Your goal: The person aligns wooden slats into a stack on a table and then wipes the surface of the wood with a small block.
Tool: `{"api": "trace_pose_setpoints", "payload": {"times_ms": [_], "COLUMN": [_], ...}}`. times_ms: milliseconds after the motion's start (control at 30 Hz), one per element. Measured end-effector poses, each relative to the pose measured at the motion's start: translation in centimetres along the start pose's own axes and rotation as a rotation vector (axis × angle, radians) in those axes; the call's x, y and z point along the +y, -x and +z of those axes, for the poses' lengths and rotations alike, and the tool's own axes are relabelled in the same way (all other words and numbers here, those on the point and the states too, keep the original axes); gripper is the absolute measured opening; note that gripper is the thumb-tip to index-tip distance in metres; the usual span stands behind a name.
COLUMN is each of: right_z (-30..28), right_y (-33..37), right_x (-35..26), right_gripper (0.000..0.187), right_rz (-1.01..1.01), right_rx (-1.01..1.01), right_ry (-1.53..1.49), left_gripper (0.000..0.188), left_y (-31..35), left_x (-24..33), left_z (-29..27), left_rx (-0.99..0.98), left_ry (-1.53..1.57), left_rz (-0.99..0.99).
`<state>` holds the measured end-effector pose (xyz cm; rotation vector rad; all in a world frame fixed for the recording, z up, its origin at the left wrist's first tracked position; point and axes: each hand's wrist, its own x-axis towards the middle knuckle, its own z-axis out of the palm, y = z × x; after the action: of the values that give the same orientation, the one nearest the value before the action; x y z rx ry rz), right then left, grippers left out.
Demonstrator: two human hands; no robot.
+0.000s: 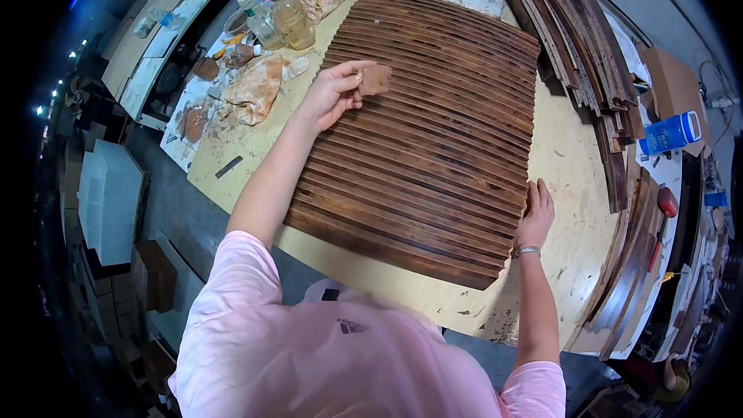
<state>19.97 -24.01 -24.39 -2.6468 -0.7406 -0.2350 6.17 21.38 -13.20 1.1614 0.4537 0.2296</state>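
A dark brown slatted wood panel (418, 139) lies on the pale worktable in front of me, its grooves running across from left to right. My left hand (337, 95) is over the panel's left part, fingers pinched on a small reddish-brown piece of sandpaper (376, 80) with a ragged edge. Some of its fingers curl beneath and are partly hidden. At the panel's right edge, near its front corner, my right hand (535, 215) rests with fingers stretched along the side, holding nothing that I can see. A metal bracelet (528, 251) circles that wrist.
Glass jars (292, 19), stained rags (255, 91) and brown filler (193, 121) crowd the far left. A thin dark strip (229, 166) lies nearer. Long wood strips (576, 39) are stacked at the right, beside a blue jug (669, 133) and a red-handled tool (667, 202).
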Motion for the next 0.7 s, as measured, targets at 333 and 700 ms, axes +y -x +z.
{"api": "trace_pose_setpoints", "payload": {"times_ms": [333,700], "right_z": [0.0,-0.1], "right_y": [0.1,0.0], "right_x": [-0.2,-0.4], "right_gripper": [0.057,0.057], "right_rz": [0.015,0.019], "right_rx": [0.002,-0.001], "right_ry": [-0.023,-0.016], "left_gripper": [0.022,0.017], "left_y": [-0.2,0.4], "left_x": [-1.3,-3.4], "left_z": [0.6,4.3], "left_rx": [0.063,-0.032], "left_ry": [-0.330,-1.298], "left_rz": [0.226,0.730]}}
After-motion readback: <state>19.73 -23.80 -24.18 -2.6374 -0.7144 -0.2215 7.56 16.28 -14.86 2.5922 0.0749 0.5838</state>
